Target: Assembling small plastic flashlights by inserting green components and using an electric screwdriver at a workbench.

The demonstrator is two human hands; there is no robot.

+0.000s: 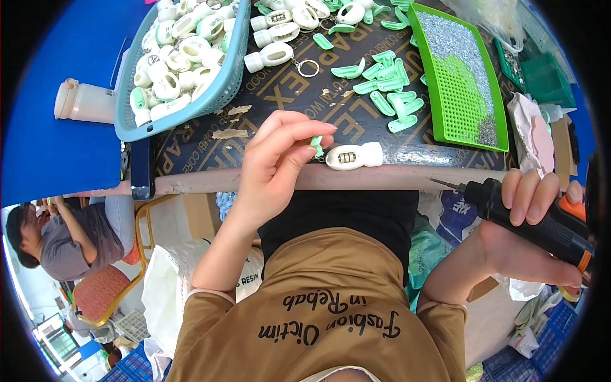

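Note:
Between the thumb and fingers of my left hand (272, 167) is a small light-green plastic piece (317, 146), held just above the table's near edge. Right beside it lies a white keychain body (354, 156), its oval face up and a slot with small metal contacts showing. My right hand (525, 219) is wrapped around a black electric screwdriver (523, 219). The screwdriver's thin bit points left, to the right of the white body and apart from it.
A blue basket (237, 76) heaped with white-and-green keychain bodies stands at the left. Loose green plastic pieces (388, 73) are scattered mid-table. On the right is a green tray (439, 124) of small screws. A white bottle (86, 100) lies left of the basket; another person (70, 235) sits farther left.

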